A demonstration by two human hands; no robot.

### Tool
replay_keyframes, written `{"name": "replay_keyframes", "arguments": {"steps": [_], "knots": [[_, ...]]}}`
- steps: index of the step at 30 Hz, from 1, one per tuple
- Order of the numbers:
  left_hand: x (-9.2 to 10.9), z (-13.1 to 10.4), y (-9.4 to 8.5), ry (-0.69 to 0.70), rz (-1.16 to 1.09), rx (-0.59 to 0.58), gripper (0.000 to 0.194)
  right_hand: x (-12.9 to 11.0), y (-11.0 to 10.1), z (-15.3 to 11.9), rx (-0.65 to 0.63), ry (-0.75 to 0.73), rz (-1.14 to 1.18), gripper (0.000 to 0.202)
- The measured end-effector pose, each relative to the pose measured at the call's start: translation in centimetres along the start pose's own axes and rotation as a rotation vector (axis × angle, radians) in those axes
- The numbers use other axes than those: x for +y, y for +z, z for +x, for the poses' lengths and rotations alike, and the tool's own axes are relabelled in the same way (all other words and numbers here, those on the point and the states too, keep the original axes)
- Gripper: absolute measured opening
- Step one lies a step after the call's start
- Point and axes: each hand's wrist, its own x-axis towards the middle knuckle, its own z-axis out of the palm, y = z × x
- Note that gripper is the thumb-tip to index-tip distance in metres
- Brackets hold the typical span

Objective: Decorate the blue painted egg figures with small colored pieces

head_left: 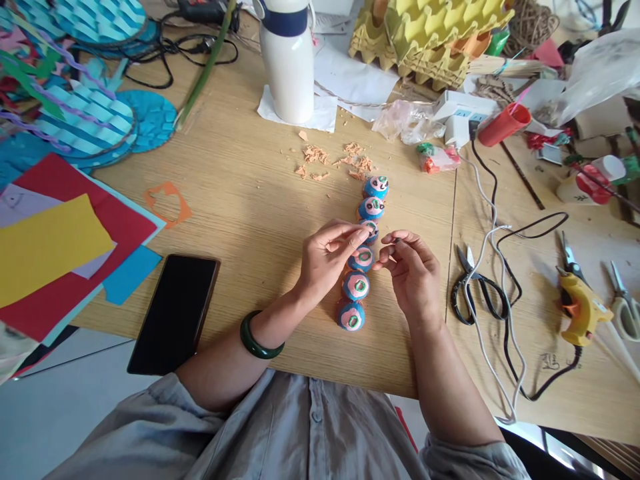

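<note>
Several small round pieces painted blue, with pink faces and green rings, stand in a row in front of me; the nearest is the end piece (351,316). The two farthest, among them the blue piece at the far end (376,188), also carry dark spots on the pink. My left hand (327,257) reaches over the third piece from the far end (369,231), thumb and forefinger pinched together at its top; whatever is between them is hidden. To the right of the row, my right hand (414,273) pinches a tiny dark bit (397,240) between thumb and fingers.
Black scissors (477,287), cables and a yellow glue gun (583,307) lie at right. A phone (175,313) and coloured paper (55,247) are at left. Beyond the row are orange shavings (315,155), a white bottle (287,67) and yellow egg trays (425,40).
</note>
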Motion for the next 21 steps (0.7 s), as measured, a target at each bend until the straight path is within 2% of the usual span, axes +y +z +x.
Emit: {"name": "replay_keyframes", "arguments": {"steps": [6, 10, 14, 21], "knots": [[-0.2, 0.4, -0.2, -0.103, -0.091, 0.117, 0.018, -0.5, -0.2, 0.2, 0.084, 0.015, 0.060, 0.015], [-0.3, 0.5, -0.1, -0.146, -0.153, 0.145, 0.017, -0.4, -0.2, 0.2, 0.069, 0.006, 0.020, 0.016], [0.0, 0.2, 0.1, -0.134, -0.083, 0.051, 0.023, 0.1, 0.0, -0.2, 0.035, -0.061, -0.078, 0.017], [0.8, -0.4, 0.3, 0.015, 0.076, -0.116, 0.030, 0.8, 0.2, -1.5, -0.086, -0.264, -0.361, 0.018]]}}
